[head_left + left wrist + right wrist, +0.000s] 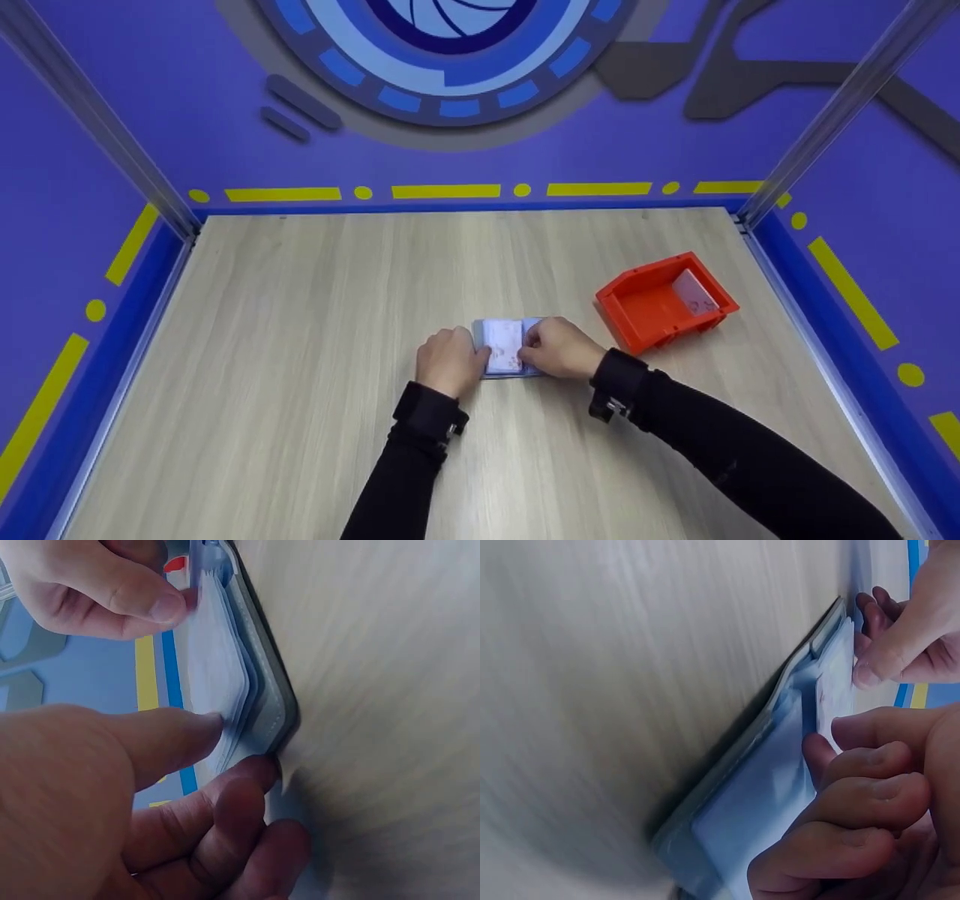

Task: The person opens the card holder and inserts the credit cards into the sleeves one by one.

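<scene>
An opened card holder (480, 331) with a grey cover and clear plastic sleeves (217, 652) lies on the table. On its middle is a whitish card with a reddish print (504, 345). My left hand (448, 362) holds the holder's left side, thumb on the sleeves and fingertips at the cover's edge. From the right, my right hand (561, 349) pinches the card's right edge between thumb and index finger (819, 757); its other fingers are curled. Whether the card is inside a sleeve, I cannot tell.
A red plastic bin (637, 319) stands to the right of the card holder, with a pale printed card (695, 292) leaning inside it. Blue panels (465, 165) border the wooden table (300, 300) at the back and both sides.
</scene>
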The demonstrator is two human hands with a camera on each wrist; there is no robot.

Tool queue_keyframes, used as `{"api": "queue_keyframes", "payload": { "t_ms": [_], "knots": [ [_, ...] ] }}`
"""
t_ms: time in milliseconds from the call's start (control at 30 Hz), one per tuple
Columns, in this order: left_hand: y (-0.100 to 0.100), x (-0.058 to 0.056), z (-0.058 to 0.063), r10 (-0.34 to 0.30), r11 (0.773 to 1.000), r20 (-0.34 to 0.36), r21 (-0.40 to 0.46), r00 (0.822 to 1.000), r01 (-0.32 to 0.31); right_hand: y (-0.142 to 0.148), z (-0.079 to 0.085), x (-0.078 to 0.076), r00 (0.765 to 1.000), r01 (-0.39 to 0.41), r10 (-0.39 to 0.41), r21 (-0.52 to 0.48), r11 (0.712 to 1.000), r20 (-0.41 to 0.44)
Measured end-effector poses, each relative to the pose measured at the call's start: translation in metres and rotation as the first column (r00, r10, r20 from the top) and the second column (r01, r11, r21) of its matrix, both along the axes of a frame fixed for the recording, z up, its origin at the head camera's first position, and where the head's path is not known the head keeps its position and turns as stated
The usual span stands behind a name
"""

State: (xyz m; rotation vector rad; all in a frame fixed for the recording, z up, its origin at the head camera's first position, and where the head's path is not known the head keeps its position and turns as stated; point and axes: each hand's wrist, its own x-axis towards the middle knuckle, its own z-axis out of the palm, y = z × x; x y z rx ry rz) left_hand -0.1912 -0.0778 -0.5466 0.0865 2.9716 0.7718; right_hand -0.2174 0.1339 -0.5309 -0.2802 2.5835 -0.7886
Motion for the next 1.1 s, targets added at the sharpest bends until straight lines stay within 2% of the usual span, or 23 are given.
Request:
{"api": "queue_keyframes", "payload": {
  "t_ms": [300,567,667,900,1100],
  "knots": [
    [0.005,0.001,0.001,-0.003,1.0,-0.007,-0.014,1.0,0.003,0.006,0.002,0.002,0.996,-0.054,0.054,0.007,0.999,-0.066],
    [0.005,0.0,0.001,0.01,1.0,0.013,-0.004,1.0,-0.01,0.031,0.028,-0.013,0.994,0.062,-0.054,0.088,0.994,-0.094],
    [0.004,-0.001,0.0,0.014,1.0,0.027,-0.005,1.0,-0.014,0.04,0.027,-0.015,0.993,0.096,-0.086,0.122,0.988,-0.079],
    [0.003,-0.001,-0.002,0.026,1.0,0.032,0.005,0.999,-0.027,0.048,0.014,-0.009,0.993,0.114,-0.113,0.229,0.967,-0.021],
    [0.004,-0.001,-0.001,0.015,1.0,0.034,0.004,0.999,-0.015,0.056,0.023,-0.009,0.992,0.125,-0.119,0.271,0.954,-0.037]
  ]
}}
